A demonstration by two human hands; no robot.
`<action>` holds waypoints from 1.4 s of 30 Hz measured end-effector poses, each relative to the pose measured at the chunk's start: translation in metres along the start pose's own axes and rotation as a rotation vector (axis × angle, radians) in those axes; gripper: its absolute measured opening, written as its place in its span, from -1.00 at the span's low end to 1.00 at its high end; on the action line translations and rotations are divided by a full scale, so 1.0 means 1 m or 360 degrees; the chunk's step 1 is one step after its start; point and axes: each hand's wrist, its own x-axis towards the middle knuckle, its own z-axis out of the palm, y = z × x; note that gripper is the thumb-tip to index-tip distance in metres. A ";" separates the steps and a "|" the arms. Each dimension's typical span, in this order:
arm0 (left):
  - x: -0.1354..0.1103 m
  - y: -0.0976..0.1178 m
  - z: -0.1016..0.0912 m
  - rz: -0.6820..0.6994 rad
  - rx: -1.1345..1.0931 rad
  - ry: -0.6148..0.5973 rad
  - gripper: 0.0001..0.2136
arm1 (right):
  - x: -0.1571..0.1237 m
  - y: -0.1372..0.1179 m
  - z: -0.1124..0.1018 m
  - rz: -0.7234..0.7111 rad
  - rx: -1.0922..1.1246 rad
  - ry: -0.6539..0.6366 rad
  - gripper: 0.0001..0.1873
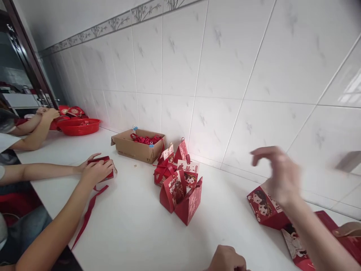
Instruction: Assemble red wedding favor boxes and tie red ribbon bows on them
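At the left of the frame's centre, a cardboard box holds crumpled red pieces; farther left, a red basin contains small red items. Red gift boxes cluster mid-frame on the white table, before a tiled wall. The right hand, blurred, is raised with curled fingers, visibly gripping nothing, above a patterned box at lower right. The left hand, bottom centre, is bent inward; whether it grasps anything cannot be told.

The person's right hand is hovering in a blur, fingers curving leftward, forearm slanting from lower right; the left hand is curling at the bottom edge, partly cut off.
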 end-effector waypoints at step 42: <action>-0.054 -0.020 0.287 -0.0158 -0.0686 -0.0543 -0.49 | -0.185 0.009 -0.068 0.1305 0.1049 -0.0070 -0.66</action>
